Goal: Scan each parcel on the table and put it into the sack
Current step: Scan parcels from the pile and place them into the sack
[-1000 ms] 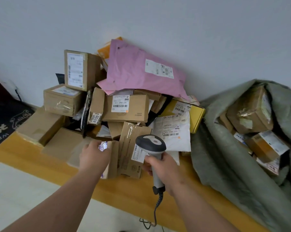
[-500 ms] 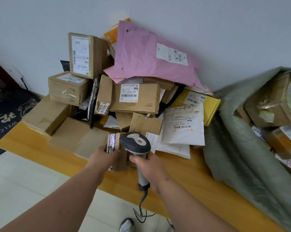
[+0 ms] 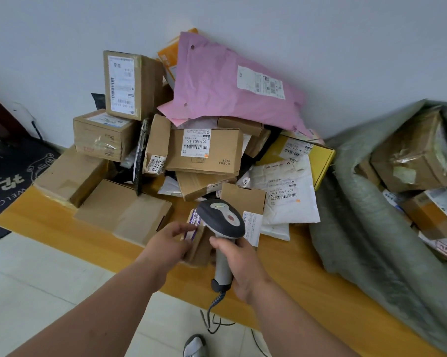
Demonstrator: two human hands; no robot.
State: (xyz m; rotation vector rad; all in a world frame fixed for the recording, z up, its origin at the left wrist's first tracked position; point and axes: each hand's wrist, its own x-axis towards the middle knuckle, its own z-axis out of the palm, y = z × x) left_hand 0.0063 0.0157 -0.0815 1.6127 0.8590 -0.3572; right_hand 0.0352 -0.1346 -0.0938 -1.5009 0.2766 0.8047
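Observation:
A heap of parcels leans against the wall on the yellow table: brown boxes, a pink mailer, a yellow box and white mailers. My left hand grips a small brown box with a labelled end, lifted just off the table's front. My right hand holds a grey barcode scanner by its handle, its head right beside that box's label. A grey-green sack lies open at the right with several boxes inside.
A flat brown box and a bigger carton lie at the table's left front. The scanner cable hangs down to the tiled floor. A dark welcome mat lies at the left. The white wall rises behind the heap.
My left hand has pulled the small box out of the pile toward the table's front edge. My right hand has brought the scanner left, up against the box's label.

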